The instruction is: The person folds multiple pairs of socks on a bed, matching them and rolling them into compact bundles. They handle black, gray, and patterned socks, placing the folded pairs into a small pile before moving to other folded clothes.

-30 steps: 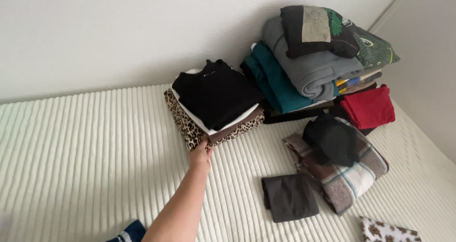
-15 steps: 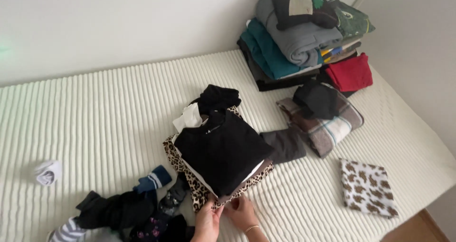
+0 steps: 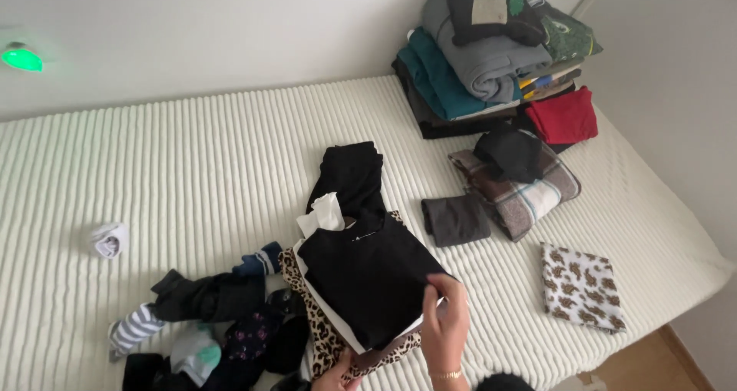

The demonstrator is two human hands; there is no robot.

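Observation:
A stack of folded clothes lies on the ribbed cream bed cover (image 3: pixel 192 168) close to me. A black top (image 3: pixel 368 272) is uppermost, over a white garment (image 3: pixel 326 213) and a leopard-print garment (image 3: pixel 318 337). A loose black garment (image 3: pixel 349 176) trails behind the stack. My right hand (image 3: pixel 445 326) pinches the near right edge of the black top, and a thin bracelet shows at its wrist. Only part of my left hand (image 3: pixel 338 377) shows at the frame's bottom, gripping the leopard-print garment's near edge from below.
A tall pile of folded clothes (image 3: pixel 484 61) stands at the back right by the wall. Nearby are a red garment (image 3: pixel 564 118), a plaid blanket (image 3: pixel 522 195), a dark grey folded piece (image 3: pixel 454 220) and a spotted cloth (image 3: pixel 580 286). Loose socks (image 3: pixel 207 322) lie at the left.
The stack has been pulled from the back of the bed to the near edge. My right hand has joined in and moved up onto the black top's edge.

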